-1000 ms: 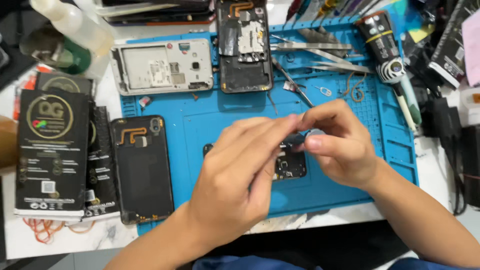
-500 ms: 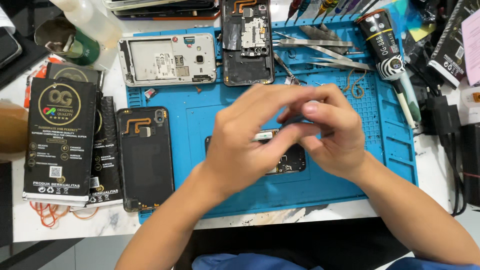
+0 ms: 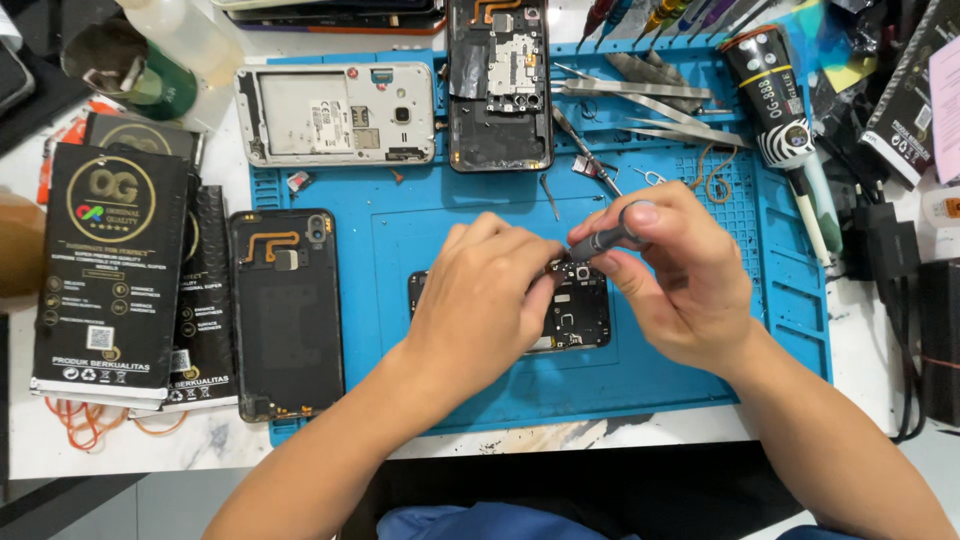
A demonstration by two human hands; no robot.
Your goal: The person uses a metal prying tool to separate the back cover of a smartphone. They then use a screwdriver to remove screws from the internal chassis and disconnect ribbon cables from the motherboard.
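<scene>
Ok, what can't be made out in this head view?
- Black opened phone on the blue silicone work mat: its left part is hidden under the left hand.
- Grey screwdriver in the right hand: tip too small and shadowed to see what it touches.
- Dark cables: cut off by the right edge.

You sit at phone-repair workbench: blue silicone work mat [image 3: 700, 380], opened phones [image 3: 500, 85], detached back cover [image 3: 285, 315], tweezers [image 3: 635, 92], glue tube [image 3: 775, 95], boxed spare parts [image 3: 100, 270] crowd white tabletop.
</scene>
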